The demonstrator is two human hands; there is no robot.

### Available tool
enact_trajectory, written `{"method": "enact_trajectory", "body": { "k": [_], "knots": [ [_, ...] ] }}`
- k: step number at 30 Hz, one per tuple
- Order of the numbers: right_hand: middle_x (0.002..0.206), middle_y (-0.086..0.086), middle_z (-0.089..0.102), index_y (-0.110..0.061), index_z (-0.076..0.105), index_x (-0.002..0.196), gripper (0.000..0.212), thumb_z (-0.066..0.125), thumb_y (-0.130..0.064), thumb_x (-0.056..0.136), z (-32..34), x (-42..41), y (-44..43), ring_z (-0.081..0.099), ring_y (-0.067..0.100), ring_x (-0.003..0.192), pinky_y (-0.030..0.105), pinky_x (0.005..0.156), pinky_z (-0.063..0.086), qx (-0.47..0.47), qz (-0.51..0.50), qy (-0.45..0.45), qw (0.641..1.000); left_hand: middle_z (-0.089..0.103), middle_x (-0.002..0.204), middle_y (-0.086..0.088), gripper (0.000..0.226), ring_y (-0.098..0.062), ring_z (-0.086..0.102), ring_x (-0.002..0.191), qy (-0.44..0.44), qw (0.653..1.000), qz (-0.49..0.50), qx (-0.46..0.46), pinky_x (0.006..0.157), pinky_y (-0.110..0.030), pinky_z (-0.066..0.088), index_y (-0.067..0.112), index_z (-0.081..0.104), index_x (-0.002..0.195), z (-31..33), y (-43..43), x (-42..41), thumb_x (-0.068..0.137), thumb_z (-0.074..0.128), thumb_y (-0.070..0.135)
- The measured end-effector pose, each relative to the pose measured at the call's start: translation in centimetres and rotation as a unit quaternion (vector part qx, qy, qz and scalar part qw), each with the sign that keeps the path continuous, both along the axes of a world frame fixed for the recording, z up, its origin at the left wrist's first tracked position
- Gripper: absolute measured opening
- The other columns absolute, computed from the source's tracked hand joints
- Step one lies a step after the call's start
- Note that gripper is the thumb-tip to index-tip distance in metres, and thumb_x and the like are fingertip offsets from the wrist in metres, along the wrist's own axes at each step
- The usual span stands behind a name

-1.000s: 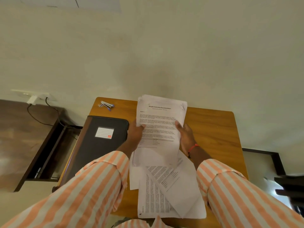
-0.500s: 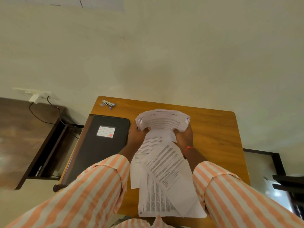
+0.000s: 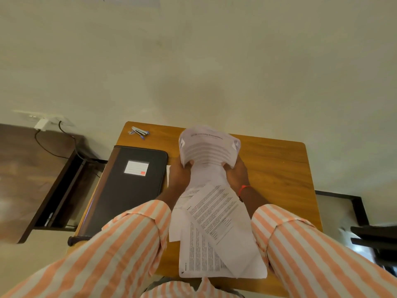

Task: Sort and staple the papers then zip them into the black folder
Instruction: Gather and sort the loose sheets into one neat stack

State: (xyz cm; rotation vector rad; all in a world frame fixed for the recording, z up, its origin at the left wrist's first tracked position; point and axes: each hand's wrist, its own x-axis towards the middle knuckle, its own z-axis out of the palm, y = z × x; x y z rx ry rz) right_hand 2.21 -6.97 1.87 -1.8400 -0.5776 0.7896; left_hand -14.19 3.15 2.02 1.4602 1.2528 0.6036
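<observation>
Both hands hold a stack of printed papers (image 3: 208,149) over the middle of the wooden table (image 3: 277,168). My left hand (image 3: 180,175) grips its left edge and my right hand (image 3: 236,175) grips its right edge; the stack is blurred and its top bends away from me. Several loose printed sheets (image 3: 217,233) lie overlapping on the table below my wrists. The black zip folder (image 3: 129,190) with a white label lies flat, zipped, on the table's left side. A small stapler (image 3: 140,132) sits at the far left corner.
A dark wooden side shelf (image 3: 43,190) with a cable and wall plug stands left of the table. A dark object (image 3: 373,239) juts in at the right edge. A plain wall rises behind the table.
The stack, held upright facing me one second ago, dropped towards the table and bent over; now it has come up a little, still curled.
</observation>
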Motion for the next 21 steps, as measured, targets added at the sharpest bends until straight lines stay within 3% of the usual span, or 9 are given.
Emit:
{"method": "enact_trajectory", "body": {
  "k": [2,5,8,11,13,16,19,21],
  "knots": [
    [0.115,0.002,0.067,-0.022,0.057,0.128,0.034,0.063,-0.019,0.095,0.4,0.2,0.3,0.064,0.020,0.103,0.036,0.087,0.053,0.015,0.001,0.009,1.000,0.065,0.097,0.008,0.015,-0.011,0.062,0.089,-0.004,1.000,0.011,0.006,0.072,-0.027,0.052,0.019,0.059,0.116,1.0,0.6,0.1,0.102,0.059,0.023],
    [0.114,-0.001,0.067,-0.022,0.057,0.125,0.030,0.062,-0.019,0.095,1.0,0.5,0.7,0.064,0.015,0.101,0.027,0.081,0.052,0.014,0.021,-0.004,1.000,0.067,0.114,0.006,0.031,-0.017,0.066,0.101,0.014,1.000,0.005,0.021,0.083,-0.036,0.058,0.018,0.059,0.131,1.6,1.4,-0.4,0.102,0.058,0.032],
    [0.108,-0.001,0.068,-0.014,0.058,0.114,0.018,0.060,-0.017,0.096,0.9,0.2,0.7,0.065,0.012,0.094,0.023,0.071,0.050,-0.009,0.030,-0.021,0.999,0.069,0.114,0.008,0.028,-0.017,0.070,0.099,0.031,0.999,0.003,0.026,0.079,-0.036,0.061,0.025,0.058,0.130,1.1,1.5,-1.2,0.103,0.055,0.031],
    [0.098,-0.001,0.066,-0.007,0.058,0.109,0.016,0.059,-0.018,0.097,-0.1,-0.4,0.1,0.061,0.010,0.081,0.022,0.065,0.046,-0.023,0.050,-0.015,0.998,0.068,0.106,0.013,0.024,-0.011,0.069,0.094,0.028,0.999,0.021,0.008,0.071,-0.029,0.058,0.025,0.060,0.127,0.6,1.0,-2.2,0.103,0.054,0.025],
    [0.083,0.001,0.059,-0.004,0.057,0.097,0.020,0.057,-0.024,0.099,-0.8,-0.8,-0.3,0.051,0.014,0.069,0.027,0.062,0.040,-0.025,0.046,0.002,0.999,0.069,0.107,0.010,0.024,-0.010,0.069,0.092,0.024,0.999,0.047,-0.013,0.074,-0.031,0.059,0.025,0.061,0.126,0.1,0.6,-2.9,0.103,0.054,0.022],
    [0.078,0.004,0.059,-0.011,0.058,0.081,0.025,0.046,-0.021,0.101,-1.9,-1.4,-1.2,0.051,0.014,0.071,0.032,0.068,0.043,-0.027,0.015,0.037,0.999,0.070,0.110,0.008,0.024,-0.013,0.068,0.093,0.025,0.996,0.078,-0.039,0.078,-0.036,0.059,0.026,0.061,0.125,-0.4,0.5,-4.1,0.103,0.055,0.020],
    [0.090,0.004,0.064,-0.016,0.061,0.085,0.022,0.046,-0.012,0.099,-3.9,-1.4,-2.8,0.057,0.018,0.082,0.030,0.075,0.045,-0.131,0.090,-0.069,0.985,0.067,0.109,0.008,0.023,-0.013,0.067,0.092,0.035,0.994,0.094,-0.050,0.075,-0.034,0.057,0.025,0.059,0.124,-1.2,0.4,-5.7,0.103,0.054,0.018],
    [0.102,0.000,0.064,-0.018,0.068,0.099,0.016,0.053,-0.014,0.096,-5.4,-1.5,-4.4,0.060,0.019,0.095,0.029,0.082,0.047,-0.230,0.203,-0.177,0.935,0.066,0.106,0.009,0.022,-0.014,0.066,0.091,0.048,0.992,0.101,-0.058,0.076,-0.035,0.057,0.029,0.057,0.121,-1.8,0.2,-6.9,0.103,0.054,0.017]
  ]
}}
